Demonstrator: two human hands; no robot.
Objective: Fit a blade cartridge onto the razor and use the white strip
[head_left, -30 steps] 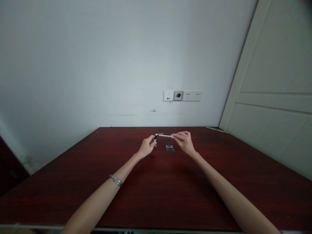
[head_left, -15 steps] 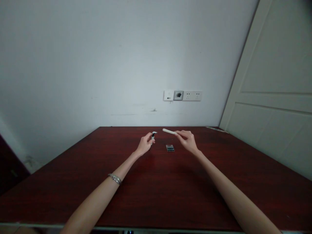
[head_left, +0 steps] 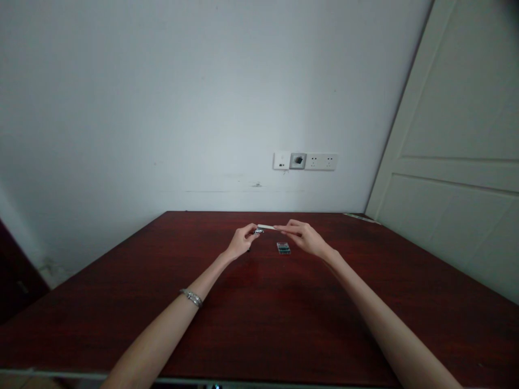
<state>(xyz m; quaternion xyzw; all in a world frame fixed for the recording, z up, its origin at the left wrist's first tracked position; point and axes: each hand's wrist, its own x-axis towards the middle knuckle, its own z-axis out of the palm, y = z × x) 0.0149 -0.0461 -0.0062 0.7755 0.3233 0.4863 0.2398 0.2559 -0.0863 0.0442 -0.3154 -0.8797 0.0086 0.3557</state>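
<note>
My left hand (head_left: 242, 241) is closed around a small razor-like tool (head_left: 259, 231); its silvery head shows past the fingertips and the rest is mostly hidden by the fingers. In my right hand (head_left: 303, 236) a slim white stick (head_left: 265, 227) is pinched, pointing left. The stick's far end lies right at the silvery head; whether the two touch I cannot tell. Below and between the hands, a small clear flat case (head_left: 283, 248) with something dark inside lies on the table.
The dark red wooden table (head_left: 259, 324) reaches back to a pale wall with a row of sockets (head_left: 306, 161). A thin flat strip (head_left: 362, 218) lies at the table's back right corner, near a white panelled door (head_left: 454, 205).
My right hand has brought the white stick left and down to the tool in my left hand. My left hand has turned the tool, so its head now points right.
</note>
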